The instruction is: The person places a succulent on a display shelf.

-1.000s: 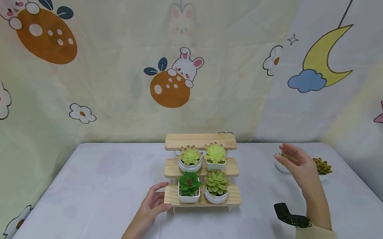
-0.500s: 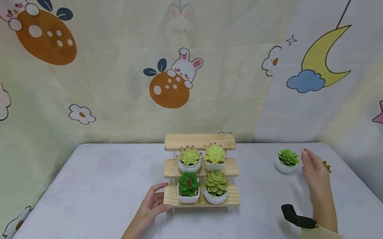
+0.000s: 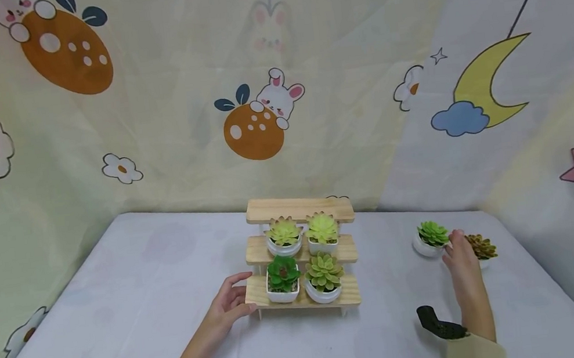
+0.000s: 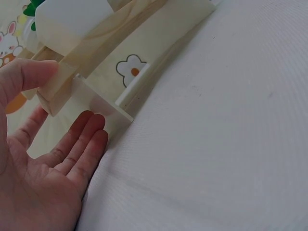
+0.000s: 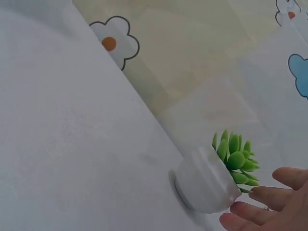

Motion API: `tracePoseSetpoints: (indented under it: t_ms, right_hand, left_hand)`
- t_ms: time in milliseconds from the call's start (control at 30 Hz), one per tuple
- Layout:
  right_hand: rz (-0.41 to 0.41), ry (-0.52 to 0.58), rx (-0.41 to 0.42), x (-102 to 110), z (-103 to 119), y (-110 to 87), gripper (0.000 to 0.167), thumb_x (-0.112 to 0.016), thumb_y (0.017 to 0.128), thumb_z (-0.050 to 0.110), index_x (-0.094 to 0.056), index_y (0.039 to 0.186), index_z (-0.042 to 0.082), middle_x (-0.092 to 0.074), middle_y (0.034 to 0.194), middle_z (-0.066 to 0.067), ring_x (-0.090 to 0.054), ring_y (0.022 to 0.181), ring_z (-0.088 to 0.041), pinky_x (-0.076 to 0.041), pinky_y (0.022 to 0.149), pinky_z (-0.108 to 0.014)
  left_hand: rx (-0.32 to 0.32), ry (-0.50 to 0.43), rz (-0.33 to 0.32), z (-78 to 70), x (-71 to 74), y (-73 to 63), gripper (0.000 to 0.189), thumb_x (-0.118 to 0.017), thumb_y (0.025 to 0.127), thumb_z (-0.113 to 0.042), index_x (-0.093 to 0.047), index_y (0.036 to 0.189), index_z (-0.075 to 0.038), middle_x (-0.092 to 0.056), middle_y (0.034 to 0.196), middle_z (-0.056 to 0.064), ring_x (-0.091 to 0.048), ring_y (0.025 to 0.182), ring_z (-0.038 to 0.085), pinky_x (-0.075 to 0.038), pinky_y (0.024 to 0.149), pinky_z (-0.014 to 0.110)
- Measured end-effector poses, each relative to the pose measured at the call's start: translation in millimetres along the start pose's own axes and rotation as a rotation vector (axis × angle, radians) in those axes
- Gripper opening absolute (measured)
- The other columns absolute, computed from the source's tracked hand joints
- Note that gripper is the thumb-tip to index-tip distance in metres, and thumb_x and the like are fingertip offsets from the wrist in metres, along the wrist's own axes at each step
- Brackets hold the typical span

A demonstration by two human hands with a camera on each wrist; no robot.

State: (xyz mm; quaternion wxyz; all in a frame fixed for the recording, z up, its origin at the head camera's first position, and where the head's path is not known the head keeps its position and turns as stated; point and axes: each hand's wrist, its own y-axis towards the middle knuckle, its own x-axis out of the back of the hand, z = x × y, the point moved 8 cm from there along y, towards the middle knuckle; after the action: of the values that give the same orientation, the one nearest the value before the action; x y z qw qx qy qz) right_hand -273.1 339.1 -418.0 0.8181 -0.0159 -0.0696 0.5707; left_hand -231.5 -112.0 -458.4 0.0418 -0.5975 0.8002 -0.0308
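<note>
In the head view a three-tier wooden plant shelf [image 3: 299,211] stands mid-table. My left hand [image 3: 222,309] holds the left end of its lowest board; the left wrist view has the thumb over the board end [image 4: 57,89] and fingers by the white leg [image 4: 98,103]. At the right, my right hand [image 3: 465,268] is between a bright green potted succulent [image 3: 427,247] and a brown potted succulent [image 3: 482,247]. In the right wrist view, that hand's loosely extended fingers [image 5: 272,197] are right at the rim of the bright green succulent's white pot [image 5: 204,180].
On the middle board are two pale green succulents [image 3: 283,232] [image 3: 322,229]. A dark green succulent [image 3: 283,274] and a light green succulent [image 3: 324,272] share the lowest board. Behind the white-covered table [image 3: 137,300] hangs a printed cloth backdrop [image 3: 167,86].
My right hand moves from over the bright green succulent rightward towards the brown one, then back left beside the bright green pot. My left hand stays on the shelf.
</note>
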Motion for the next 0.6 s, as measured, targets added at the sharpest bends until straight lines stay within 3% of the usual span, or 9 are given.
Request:
tracePoseSetpoints:
  t_ms: [200,400,500,600]
  right_hand:
    - [0.002,-0.001,-0.026,0,-8,9.0,0.081,-0.016,0.090,0.062,0.005,0.149,0.010,0.007,0.155,-0.008,-0.002,0.141,-0.030,-0.009,0.114,-0.044]
    - [0.113,0.036,-0.059,-4,-19,13.1,0.083,-0.011,0.087,0.064,0.016,0.146,0.012,0.015,0.153,-0.008,0.005,0.141,-0.025,-0.004,0.114,-0.039]
    - [0.130,0.047,-0.046,-5,-23,16.7,0.080,-0.014,0.090,0.061,0.019,0.146,0.013,0.017,0.153,-0.007,0.007,0.141,-0.024,-0.003,0.114,-0.038]
    - [0.101,0.018,-0.081,-4,-31,19.7,0.081,-0.029,0.093,0.056,0.018,0.146,0.017,0.017,0.154,-0.003,0.008,0.142,-0.021,-0.001,0.115,-0.037]
  left_hand:
    - [-0.002,-0.006,0.007,-0.7,-0.9,0.2,0.063,-0.063,0.085,-0.013,-0.031,0.139,-0.012,-0.051,0.124,0.016,-0.055,0.105,0.015,-0.043,0.087,0.024]
    - [0.016,0.000,-0.006,2.3,-0.3,0.8,0.062,-0.064,0.085,-0.015,-0.033,0.138,-0.014,-0.052,0.124,0.015,-0.055,0.105,0.015,-0.043,0.087,0.025]
    - [0.023,-0.003,-0.020,3.3,1.1,1.6,0.062,-0.065,0.084,-0.016,-0.033,0.138,-0.016,-0.051,0.125,0.014,-0.055,0.106,0.016,-0.042,0.088,0.026]
    - [0.029,-0.010,-0.032,4.3,2.4,2.1,0.062,-0.065,0.084,-0.016,-0.034,0.137,-0.017,-0.051,0.126,0.014,-0.055,0.106,0.016,-0.042,0.089,0.026]
